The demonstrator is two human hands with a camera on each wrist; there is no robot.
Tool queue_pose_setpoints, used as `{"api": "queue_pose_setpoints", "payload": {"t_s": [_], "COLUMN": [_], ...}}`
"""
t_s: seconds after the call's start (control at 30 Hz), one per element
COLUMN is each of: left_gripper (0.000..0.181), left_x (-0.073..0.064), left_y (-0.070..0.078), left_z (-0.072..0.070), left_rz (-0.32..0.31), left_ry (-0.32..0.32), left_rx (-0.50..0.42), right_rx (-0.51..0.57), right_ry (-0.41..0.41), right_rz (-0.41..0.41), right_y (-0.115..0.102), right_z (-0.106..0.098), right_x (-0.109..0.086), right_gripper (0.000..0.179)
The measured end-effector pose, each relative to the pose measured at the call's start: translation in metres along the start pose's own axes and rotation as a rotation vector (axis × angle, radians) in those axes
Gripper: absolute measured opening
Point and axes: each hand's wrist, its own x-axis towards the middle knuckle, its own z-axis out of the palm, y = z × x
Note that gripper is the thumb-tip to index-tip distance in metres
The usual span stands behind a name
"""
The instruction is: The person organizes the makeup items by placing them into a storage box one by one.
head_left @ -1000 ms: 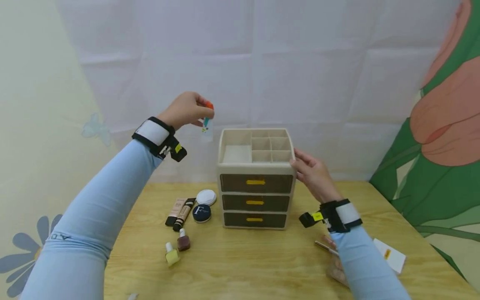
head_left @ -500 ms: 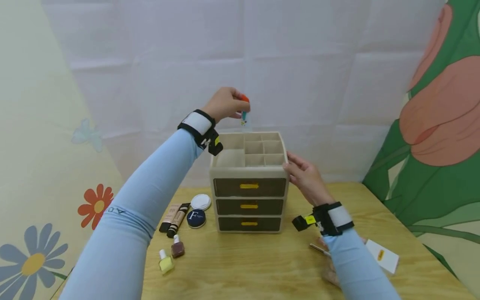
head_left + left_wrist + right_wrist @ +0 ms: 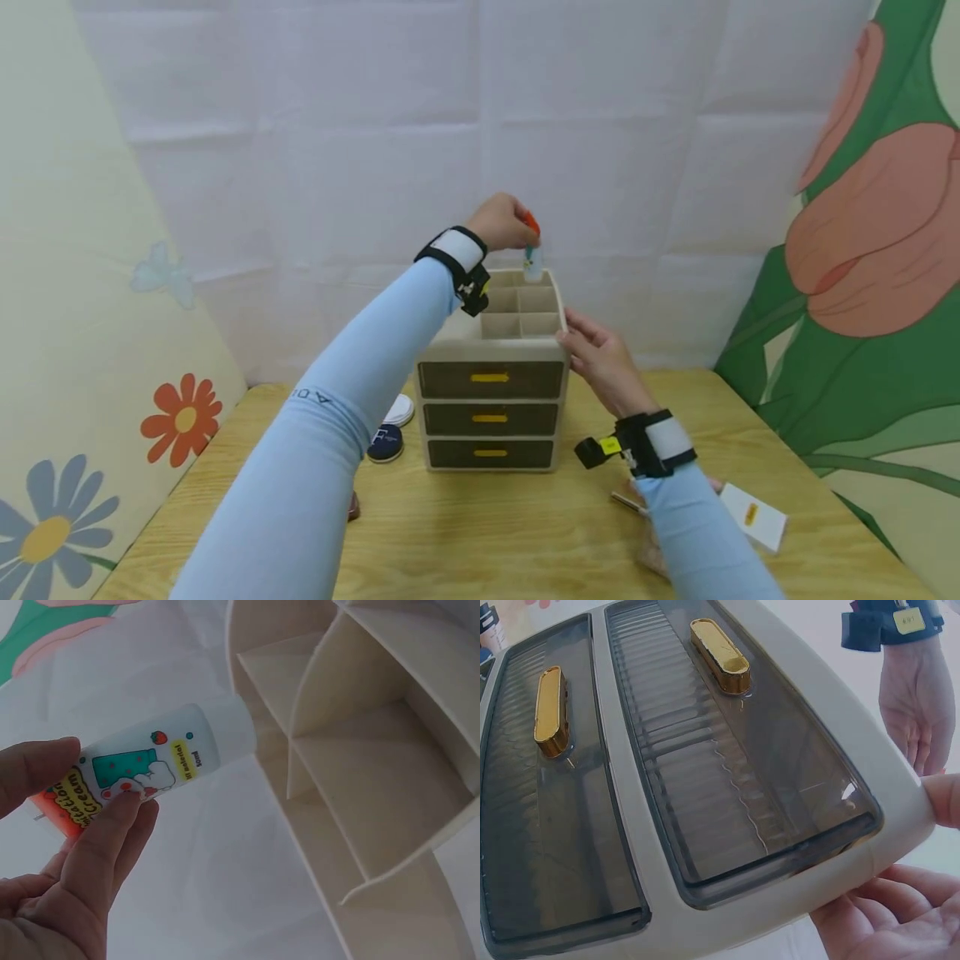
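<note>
My left hand (image 3: pixel 501 223) pinches a small white cream tube (image 3: pixel 202 742) by its orange end, its white cap pointing down. In the head view the tube is over the back right compartments of a cream drawer organizer (image 3: pixel 491 350). The left wrist view shows the cap right at the organizer's rim. Three dark see-through drawers with gold handles (image 3: pixel 551 712) fill the organizer's front, all closed. My right hand (image 3: pixel 611 367) grips its upper right front corner, thumb (image 3: pixel 943 799) at the front edge and fingers along the side.
Left of the organizer lie a dark blue round jar (image 3: pixel 385 443) and a white round disc (image 3: pixel 401 410). A dark nail polish bottle (image 3: pixel 353 506) is mostly hidden by my left sleeve. A white box (image 3: pixel 753 517) and a slim stick (image 3: pixel 628 502) lie near my right forearm.
My left hand has carried the tube rightward, from left of the organizer to over its back right compartments, and lowered it lately. The right hand keeps its hold on the corner.
</note>
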Motion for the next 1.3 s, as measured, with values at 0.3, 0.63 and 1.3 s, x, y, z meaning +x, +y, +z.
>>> {"api": "queue_pose_setpoints", "payload": {"t_s": [0.3,0.63,1.3], "left_gripper": [0.01,0.013,0.025], "left_x": [0.009,0.016,0.012], "left_y": [-0.01,-0.014,-0.023], "left_z": [0.013,0.023,0.031], "left_rz": [-0.008,-0.038,-0.067], "left_ry": [-0.016,-0.065,-0.025], "left_rx": [0.174,0.235,0.264], "right_rx": [-0.015,-0.019,0.023], "right_ry": [-0.005,0.005,0.012], "right_rz": [0.002,0.007,0.001], "right_y": [0.001,-0.001,0.004], "right_z": [0.003,0.005,0.011], "right_x": [0.001,0.002,0.008], "right_gripper": [0.059,0.058,0.056]}}
